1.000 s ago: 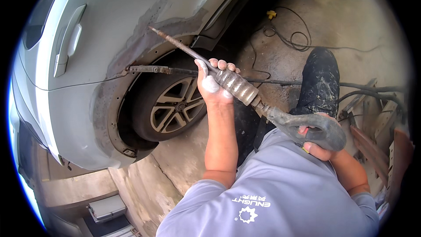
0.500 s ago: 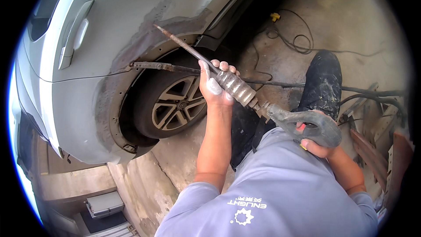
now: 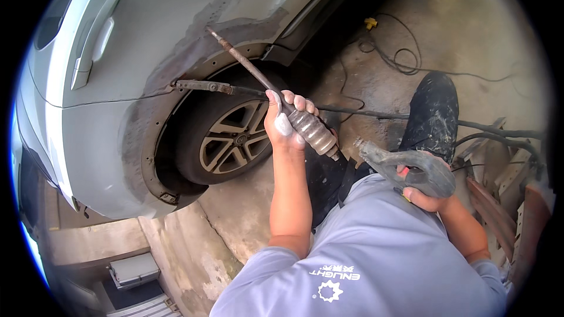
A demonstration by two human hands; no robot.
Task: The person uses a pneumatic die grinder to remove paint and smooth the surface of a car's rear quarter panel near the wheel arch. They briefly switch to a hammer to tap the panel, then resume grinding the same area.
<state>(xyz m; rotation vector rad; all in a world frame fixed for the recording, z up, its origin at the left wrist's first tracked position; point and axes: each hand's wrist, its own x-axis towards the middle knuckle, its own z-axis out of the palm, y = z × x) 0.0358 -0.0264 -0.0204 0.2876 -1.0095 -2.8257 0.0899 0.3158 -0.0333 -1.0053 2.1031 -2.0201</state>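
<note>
My left hand is closed around a slide hammer: a long rusty rod with a worn, ribbed metal weight at its lower end. The rod's tip lies in front of the grey-patched car panel; I cannot tell whether it touches. In my right hand is a grey, loop-shaped tool handle with a red part by the fingers. A gap shows between the handle's front end and the slide hammer, and the two no longer line up.
A metal strip is fixed at the wheel arch, above the wheel. From it a dark cable runs right. A thin cord with a yellow plug lies on the floor. Scrap metal pieces lie at right.
The slide hammer's lower end has come away from the handle, shifting down and left with my left hand. My right hand and the handle have barely moved.
</note>
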